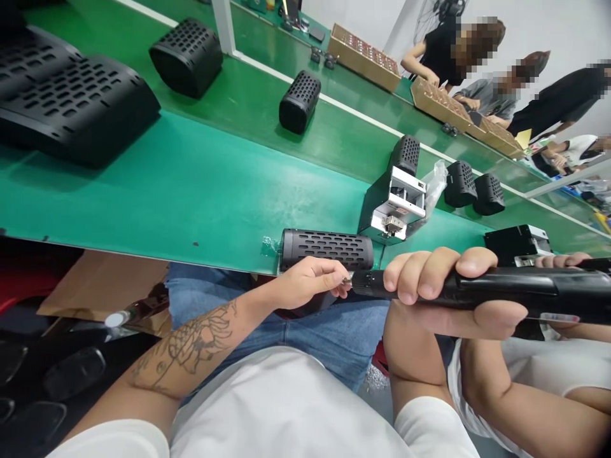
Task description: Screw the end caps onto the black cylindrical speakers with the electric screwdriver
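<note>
Near the middle, my right hand (443,280) is wrapped round a black electric screwdriver (515,285), held level with its tip pointing left. My left hand (310,283) is pinched right at the screwdriver's bit; whatever sits between its fingertips is too small to name. Just behind these fingers, a black housing with slotted holes (329,247) lies at the bench's front edge, above my lap. Part of it is hidden by my left hand.
A black-and-white screw feeder (395,210) stands behind the screwdriver. Black slotted housings (188,57) sit along the green belt (248,95), with larger ones (81,102) at left. A co-worker's hand (563,261) is close on the right. More people work across the line beside cardboard trays (365,54).
</note>
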`<state>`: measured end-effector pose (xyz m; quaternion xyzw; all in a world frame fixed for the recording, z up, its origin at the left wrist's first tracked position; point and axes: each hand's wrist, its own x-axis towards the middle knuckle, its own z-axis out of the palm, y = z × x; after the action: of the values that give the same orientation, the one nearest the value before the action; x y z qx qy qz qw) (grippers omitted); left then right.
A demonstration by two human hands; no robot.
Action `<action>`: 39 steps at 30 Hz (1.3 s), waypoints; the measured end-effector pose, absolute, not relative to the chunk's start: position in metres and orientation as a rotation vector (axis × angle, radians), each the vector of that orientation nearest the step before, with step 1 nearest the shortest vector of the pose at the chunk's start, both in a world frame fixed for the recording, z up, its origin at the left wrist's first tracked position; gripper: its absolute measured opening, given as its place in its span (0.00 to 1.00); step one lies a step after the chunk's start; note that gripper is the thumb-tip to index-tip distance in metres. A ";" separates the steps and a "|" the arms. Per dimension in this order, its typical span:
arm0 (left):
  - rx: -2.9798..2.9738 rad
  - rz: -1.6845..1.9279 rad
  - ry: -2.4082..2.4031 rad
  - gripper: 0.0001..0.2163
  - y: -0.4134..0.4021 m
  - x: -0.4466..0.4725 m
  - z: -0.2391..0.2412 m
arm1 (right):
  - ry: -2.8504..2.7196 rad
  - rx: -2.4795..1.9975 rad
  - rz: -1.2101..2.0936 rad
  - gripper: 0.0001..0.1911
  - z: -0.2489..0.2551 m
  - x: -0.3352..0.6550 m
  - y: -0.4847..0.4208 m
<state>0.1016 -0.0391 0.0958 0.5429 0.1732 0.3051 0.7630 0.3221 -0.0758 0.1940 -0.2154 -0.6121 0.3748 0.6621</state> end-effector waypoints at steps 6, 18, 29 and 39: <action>0.753 0.673 0.378 0.27 -0.063 0.101 0.085 | -1.459 -0.387 0.946 0.18 0.199 0.311 -0.082; 0.862 0.915 0.453 0.20 -0.079 0.087 0.079 | -1.389 -0.554 0.779 0.18 0.206 0.306 -0.102; 1.375 0.936 0.586 0.23 -0.080 0.075 0.075 | -1.355 -0.566 0.738 0.17 0.209 0.287 -0.114; 2.144 0.935 0.871 0.56 -0.001 0.009 0.013 | -1.292 -0.624 0.659 0.18 0.159 0.291 -0.046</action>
<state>0.0088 -0.0013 0.0128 0.8146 0.3310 0.3553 0.3172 0.2910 -0.0461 0.1592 -0.2806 -0.5811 0.2963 0.7041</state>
